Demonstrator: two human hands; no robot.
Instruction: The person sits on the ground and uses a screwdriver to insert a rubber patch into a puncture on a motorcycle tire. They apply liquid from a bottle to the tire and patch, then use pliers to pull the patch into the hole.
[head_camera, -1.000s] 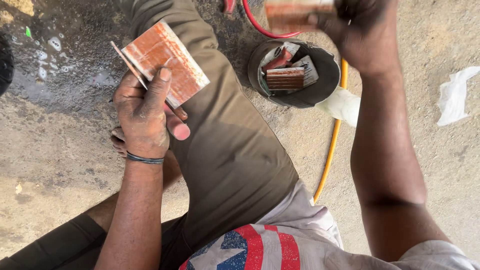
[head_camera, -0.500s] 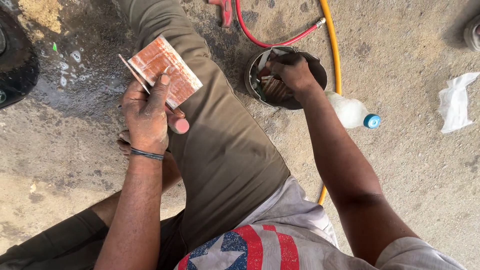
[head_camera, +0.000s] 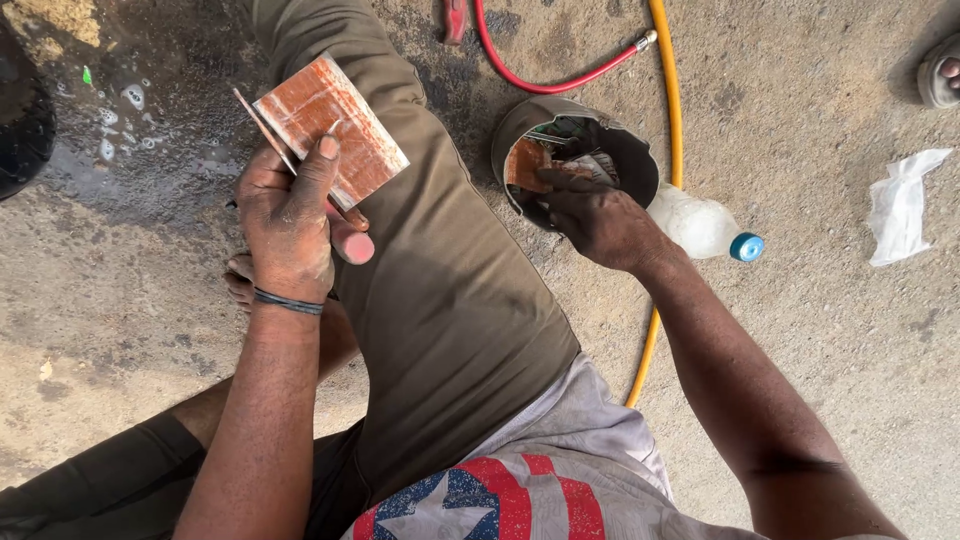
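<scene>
A flat square packet, orange-red with pale streaks, sits pinched in the left hand above the thigh. Smaller reddish packets lie inside a round dark tub on the ground, under the right hand.

Rough concrete floor (damp, darker at upper left) in daylight.
</scene>
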